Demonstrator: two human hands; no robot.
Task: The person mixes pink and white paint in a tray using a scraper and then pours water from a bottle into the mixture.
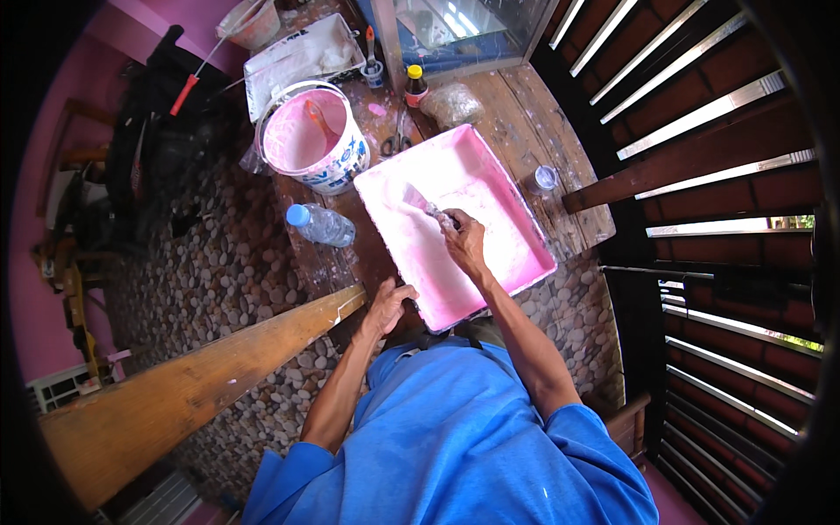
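Observation:
A rectangular tray [516,210] coated in pale pink paint rests near the wooden table's front edge. My right hand [464,236] is closed on the handle of a paint-covered brush [411,197], whose head is inside the tray at its left part. My left hand [389,302] grips the tray's lower left rim, fingers curled over it. Just left of the tray stand a water bottle [319,223] with a blue cap and a white bucket [341,166] with pink paint inside and an orange brush in it. A small clear cup [542,178] sits to the right.
Behind are scissors [395,140], a small bottle [416,87], a crumpled bag [451,105], a cup with a brush [372,70] and a white roller tray [297,61]. A wooden beam [201,376] crosses at lower left; dark slats [717,271] line the right.

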